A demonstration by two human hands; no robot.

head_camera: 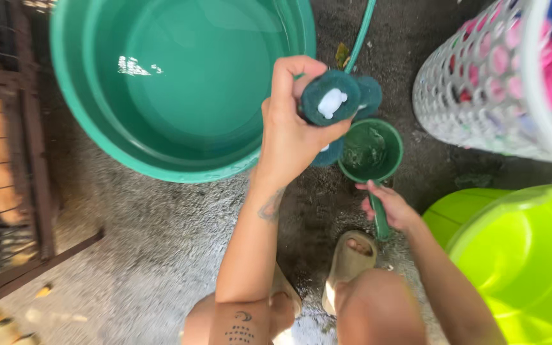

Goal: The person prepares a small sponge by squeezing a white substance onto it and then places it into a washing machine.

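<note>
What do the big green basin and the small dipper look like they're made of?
Big green basin: likely glossy moulded plastic, with bright highlights on its smooth wall. Small dipper, held by the right hand: seemingly the same green plastic, its inside wet and sudsy.

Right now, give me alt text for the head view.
Left hand holds a dark teal bottle tipped over a green dipper, whose handle the right hand grips. A big green tub, laundry basket and lime bucket stand around on concrete.

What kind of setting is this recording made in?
Probably an outdoor hand-washing spot at a home: a big green basin of water on rough concrete ground, a white laundry basket full of clothes, and a hose.
</note>
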